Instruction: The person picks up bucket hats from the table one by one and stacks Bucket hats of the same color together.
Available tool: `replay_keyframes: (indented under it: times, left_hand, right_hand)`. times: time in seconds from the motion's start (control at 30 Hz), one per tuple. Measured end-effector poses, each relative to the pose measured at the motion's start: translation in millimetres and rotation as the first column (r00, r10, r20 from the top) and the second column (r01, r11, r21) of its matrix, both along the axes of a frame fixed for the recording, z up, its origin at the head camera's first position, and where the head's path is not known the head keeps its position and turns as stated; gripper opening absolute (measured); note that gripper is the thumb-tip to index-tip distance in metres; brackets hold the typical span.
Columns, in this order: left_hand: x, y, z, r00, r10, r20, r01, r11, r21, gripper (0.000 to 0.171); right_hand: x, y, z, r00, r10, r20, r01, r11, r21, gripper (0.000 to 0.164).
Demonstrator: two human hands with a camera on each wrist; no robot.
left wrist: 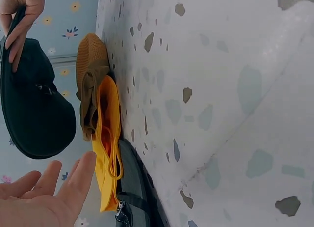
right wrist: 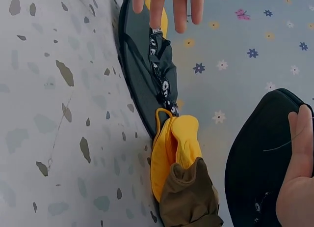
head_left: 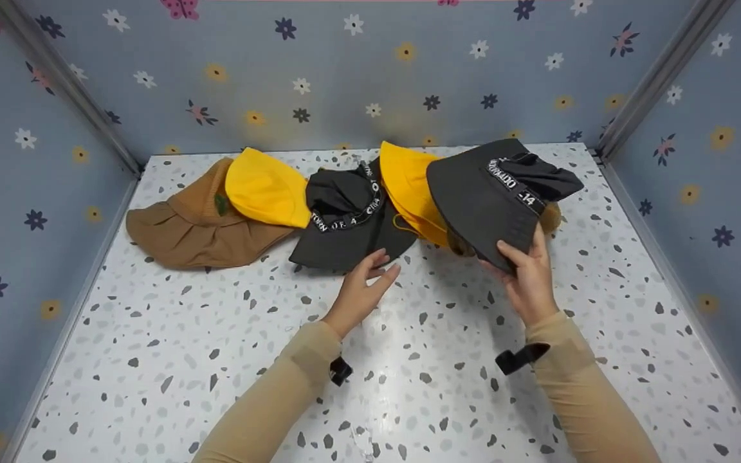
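Right hand (head_left: pixel 533 280) grasping dark grey bucket hat (head_left: pixel 483 193) by its brim, hat up in air over right end of row, white-lettered band showing! Left hand (head_left: pixel 363 289) released, fingers loosely extended, near brim of second dark grey hat (head_left: pixel 338 249) lying on speckled table (head_left: pixel 422 379); below raised hat, yellow hat (head_left: pixel 409 183) beside brown hat (left wrist: pixel 92 55), both partly covered; far left, pleated brown hat (head_left: pixel 206 241), another yellow hat (head_left: pixel 267 186) overlapping it
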State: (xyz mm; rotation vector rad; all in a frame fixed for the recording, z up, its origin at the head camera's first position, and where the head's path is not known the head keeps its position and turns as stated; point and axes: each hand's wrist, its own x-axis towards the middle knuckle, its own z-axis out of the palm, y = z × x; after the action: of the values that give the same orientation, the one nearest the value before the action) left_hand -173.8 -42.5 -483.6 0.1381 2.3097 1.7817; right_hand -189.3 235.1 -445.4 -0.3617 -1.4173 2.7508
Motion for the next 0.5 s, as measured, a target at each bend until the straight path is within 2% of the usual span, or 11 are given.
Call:
replay_keyframes:
  times: [0.23,0.5]
  left_hand:
    - [-2.2,1,6.5,1.0,-0.024,0.014,0.022,0.991,0.131,0.062]
    - [-6.2,2,13.3,0.997,0.005,0.077,-0.027,0.958,0.287,0.06]
  right_hand:
    - [7.9,-10,5.7,0.996,0.067,-0.057,-0.064,0.996,0.058,0.08]
    - [15.1,-15,4.4,0.982,0.168,-0.087,-0.16,0.983,0.089,0.078]
